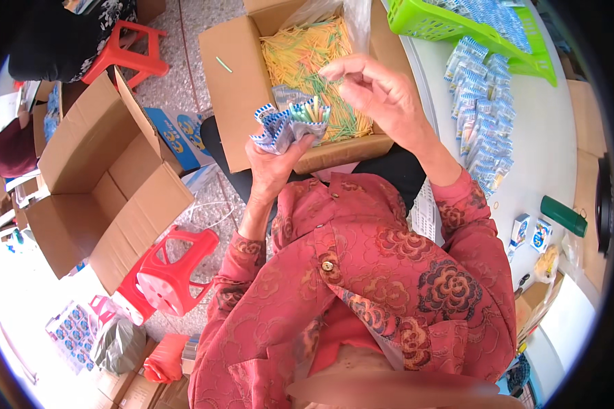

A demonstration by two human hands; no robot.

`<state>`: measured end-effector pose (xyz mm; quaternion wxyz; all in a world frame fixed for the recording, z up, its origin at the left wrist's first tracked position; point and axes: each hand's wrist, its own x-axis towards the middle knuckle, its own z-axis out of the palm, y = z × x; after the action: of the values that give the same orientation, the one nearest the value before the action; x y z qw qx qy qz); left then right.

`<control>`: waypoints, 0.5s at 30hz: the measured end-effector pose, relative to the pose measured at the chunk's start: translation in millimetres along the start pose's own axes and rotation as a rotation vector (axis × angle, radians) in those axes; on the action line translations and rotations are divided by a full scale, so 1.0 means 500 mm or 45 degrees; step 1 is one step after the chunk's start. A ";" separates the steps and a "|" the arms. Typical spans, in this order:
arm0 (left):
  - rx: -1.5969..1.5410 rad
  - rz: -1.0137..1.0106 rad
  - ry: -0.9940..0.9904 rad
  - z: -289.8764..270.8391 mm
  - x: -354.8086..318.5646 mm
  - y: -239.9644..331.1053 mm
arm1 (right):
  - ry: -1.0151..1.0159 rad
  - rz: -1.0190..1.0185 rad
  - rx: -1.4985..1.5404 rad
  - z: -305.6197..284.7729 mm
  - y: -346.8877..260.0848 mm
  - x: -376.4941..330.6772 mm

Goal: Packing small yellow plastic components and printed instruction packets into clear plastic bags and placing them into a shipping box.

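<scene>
My left hand (pixel 273 167) is closed round the lower end of a bunch of small blue-and-white packets (pixel 276 129). Pale green and yellow sticks (pixel 310 111) poke out of the top of the bunch. My right hand (pixel 385 99) hovers over the box to the right, its index finger and thumb curved with a gap between them and nothing visible in them. Below both hands, an open cardboard box (pixel 228 95) holds a heap of thin yellow, orange and green sticks (pixel 300 54). More packets (pixel 290 95) lie partly hidden behind the bunch.
Filled packets (pixel 481 116) lie in rows on the white table (pixel 546 136), beside a green basket (pixel 443 27) with more packets. A dark green cylinder (pixel 564 216) lies farther right. On the left stand another open carton (pixel 109 184) and red stools (pixel 174 273). A person (pixel 54 41) sits at upper left.
</scene>
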<state>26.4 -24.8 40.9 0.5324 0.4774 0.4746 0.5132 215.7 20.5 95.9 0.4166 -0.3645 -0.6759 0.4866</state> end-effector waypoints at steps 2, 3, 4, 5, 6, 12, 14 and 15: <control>-0.020 0.001 0.009 0.002 0.002 0.002 | 0.090 0.147 0.426 0.005 0.022 -0.006; -0.062 -0.007 -0.013 0.003 0.004 0.003 | 0.007 0.184 0.390 0.006 0.033 -0.014; -0.103 -0.015 -0.035 0.005 0.006 0.004 | -0.035 0.199 0.319 0.009 0.038 -0.022; -0.102 -0.015 -0.037 0.005 0.008 0.006 | -0.077 0.214 0.249 0.014 0.041 -0.029; -0.114 -0.020 -0.055 0.006 0.009 0.009 | -0.075 0.104 0.180 0.016 0.047 -0.031; -0.217 -0.057 -0.081 0.009 0.009 0.017 | 0.086 0.121 0.208 0.010 0.030 -0.040; -0.233 -0.037 -0.060 0.004 0.008 0.012 | 0.194 0.016 0.251 -0.007 0.012 -0.040; -0.274 -0.041 -0.039 0.001 0.009 0.005 | 0.235 0.045 0.432 -0.013 0.002 -0.042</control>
<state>26.9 -20.2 43.4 0.5960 0.4176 0.4162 0.5452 229.9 4.1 91.6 0.5237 -0.3441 -0.5364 0.5653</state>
